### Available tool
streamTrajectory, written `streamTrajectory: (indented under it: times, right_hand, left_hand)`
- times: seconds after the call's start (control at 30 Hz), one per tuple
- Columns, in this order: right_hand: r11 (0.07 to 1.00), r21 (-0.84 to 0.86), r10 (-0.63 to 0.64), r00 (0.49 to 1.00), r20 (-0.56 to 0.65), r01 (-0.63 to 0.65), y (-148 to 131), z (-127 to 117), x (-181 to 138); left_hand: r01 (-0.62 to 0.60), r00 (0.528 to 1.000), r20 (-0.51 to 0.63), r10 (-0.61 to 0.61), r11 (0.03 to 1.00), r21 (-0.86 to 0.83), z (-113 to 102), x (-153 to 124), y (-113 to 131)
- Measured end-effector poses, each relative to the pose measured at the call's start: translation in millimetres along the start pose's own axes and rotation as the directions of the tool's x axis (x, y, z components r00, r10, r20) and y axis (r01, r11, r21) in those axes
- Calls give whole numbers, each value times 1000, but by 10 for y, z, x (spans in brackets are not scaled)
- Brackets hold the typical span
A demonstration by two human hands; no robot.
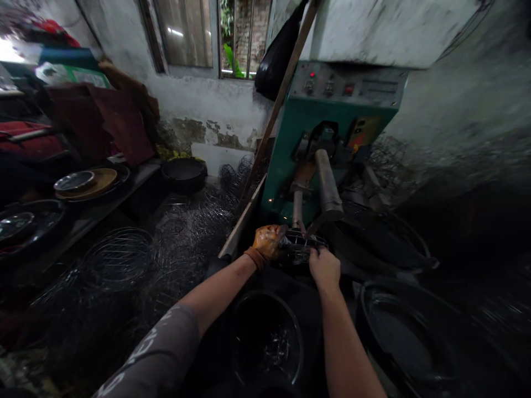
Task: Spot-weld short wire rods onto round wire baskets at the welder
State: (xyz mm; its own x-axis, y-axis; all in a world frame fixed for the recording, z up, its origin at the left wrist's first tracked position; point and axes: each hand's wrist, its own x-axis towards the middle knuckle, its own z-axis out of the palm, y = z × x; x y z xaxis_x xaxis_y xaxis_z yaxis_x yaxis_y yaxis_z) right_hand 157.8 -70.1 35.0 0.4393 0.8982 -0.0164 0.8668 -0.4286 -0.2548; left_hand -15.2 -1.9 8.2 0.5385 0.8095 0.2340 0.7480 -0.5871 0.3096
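Note:
A small round wire basket (301,246) sits under the metal arms (327,185) of a green machine (290,143). My left hand (269,241), in an orange glove, grips the basket's left rim. My bare right hand (324,267) pinches its near right edge. Both hands hold the basket against the tips of the arms, where the wires meet the machine.
Piles of wire baskets (120,257) cover the floor to the left. Dark round bins stand below my arms (267,342) and to the right (409,331). A shelf with metal bowls (74,181) runs along the left. A wooden stick (282,94) leans by the machine.

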Motion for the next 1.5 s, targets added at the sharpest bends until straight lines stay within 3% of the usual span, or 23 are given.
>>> streamTrajectory:
  times: [0.37, 0.47, 0.57, 0.63, 0.73, 0.8, 0.87, 1.07, 1.2, 1.5]
  right_hand:
    - [1000, 1, 3, 999, -48, -3, 226, 62, 130]
    - [1000, -16, 16, 999, -51, -16, 286, 0, 61]
    - [1000, 7, 12, 989, -146, -11, 248, -62, -82]
    - [998, 40, -49, 987, -152, 55, 87, -72, -182]
    - [991, 43, -129, 992, 3, 129, -290, -45, -273]
    - [994, 14, -110, 990, 84, 109, -492, -30, -280]
    - [997, -9, -71, 993, 93, 72, -561, -33, -253]
    - [1000, 8, -9, 1000, -11, 10, -187, -46, -100]
    - [1000, 15, 13, 999, -32, -13, -25, -4, -17]
    - [1000, -13, 2, 1000, 1, -2, -51, -12, -1]
  left_hand:
    - [-21, 999, 38, 18, 998, 60, -99, 148, 229]
    - [-46, 996, -85, 41, 998, -48, 7, 27, 101]
    - [8, 978, -205, -48, 981, -194, 213, -176, -148]
    - [126, 972, -159, -172, 956, -264, 372, -282, -316]
    - [260, 960, -2, -278, 899, -351, 537, -327, -480]
    - [261, 962, 24, -272, 889, -377, 554, -306, -519]
    - [223, 968, -24, -248, 906, -360, 498, -282, -510]
    - [56, 982, -171, -83, 986, -157, 226, -200, -305]
    - [26, 992, -117, -36, 996, -82, 191, -91, -200]
    - [49, 996, -67, -58, 990, -135, 287, -50, -259]
